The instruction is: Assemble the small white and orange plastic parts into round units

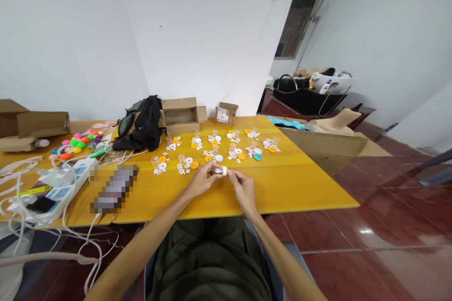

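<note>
Cylinder (223,170), small, mostly white

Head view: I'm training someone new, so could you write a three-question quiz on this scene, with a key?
1. What do the left hand and right hand hold between them?
A) a white cable
B) a small white piece
C) a cardboard box

2. True or false: in the picture, the power strip lies to the right of both hands.

3. Which is nearer the right hand in the picture: the teal disc or the black bag?

Key: 1. B. 2. False; the power strip lies to their left. 3. The teal disc.
</note>
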Motion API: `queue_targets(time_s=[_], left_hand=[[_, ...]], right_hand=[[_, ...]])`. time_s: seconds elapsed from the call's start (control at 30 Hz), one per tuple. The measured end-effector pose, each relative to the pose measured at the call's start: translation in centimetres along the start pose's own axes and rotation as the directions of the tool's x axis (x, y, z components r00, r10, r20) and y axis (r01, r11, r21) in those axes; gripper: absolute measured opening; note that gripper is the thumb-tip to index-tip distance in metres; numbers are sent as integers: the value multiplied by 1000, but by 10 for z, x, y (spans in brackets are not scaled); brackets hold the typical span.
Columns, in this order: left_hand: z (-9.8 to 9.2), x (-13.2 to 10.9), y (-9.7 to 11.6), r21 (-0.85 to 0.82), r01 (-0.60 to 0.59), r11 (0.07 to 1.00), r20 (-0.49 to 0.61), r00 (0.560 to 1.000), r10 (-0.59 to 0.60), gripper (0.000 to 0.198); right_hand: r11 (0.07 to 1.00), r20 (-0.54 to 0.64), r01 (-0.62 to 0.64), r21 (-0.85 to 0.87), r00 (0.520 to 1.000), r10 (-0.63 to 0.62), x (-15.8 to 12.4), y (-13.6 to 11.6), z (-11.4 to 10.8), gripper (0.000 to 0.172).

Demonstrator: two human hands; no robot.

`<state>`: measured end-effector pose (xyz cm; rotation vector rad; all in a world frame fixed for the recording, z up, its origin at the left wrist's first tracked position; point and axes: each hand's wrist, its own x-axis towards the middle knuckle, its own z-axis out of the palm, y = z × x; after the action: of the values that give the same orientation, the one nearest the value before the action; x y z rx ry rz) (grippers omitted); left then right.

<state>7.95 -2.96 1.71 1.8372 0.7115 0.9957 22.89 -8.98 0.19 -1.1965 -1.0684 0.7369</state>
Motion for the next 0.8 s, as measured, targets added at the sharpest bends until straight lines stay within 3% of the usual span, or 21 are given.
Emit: queue_targets(time_s=[0.2, 0.6, 0.7, 0.8], left_hand=[[0, 0, -3, 7, -6, 1000, 5, 1000, 6, 17], [1, 0, -3, 20, -1, 1000, -2, 1000, 1, 16], [0, 0, -3, 58, -12, 998, 11, 1000, 11, 18], [0, -1, -3, 74, -29, 997, 38, 999, 26, 20]], right_hand=[[1000, 13, -27, 2, 1000, 27, -3, 3, -3, 52], [999, -44, -29, 17, 999, 30, -10, 6, -2, 50], [1000, 11, 29, 11, 1000, -29, -5, 4, -3, 49], [986, 170, 150, -79, 976, -135, 3, 0, -9, 42]])
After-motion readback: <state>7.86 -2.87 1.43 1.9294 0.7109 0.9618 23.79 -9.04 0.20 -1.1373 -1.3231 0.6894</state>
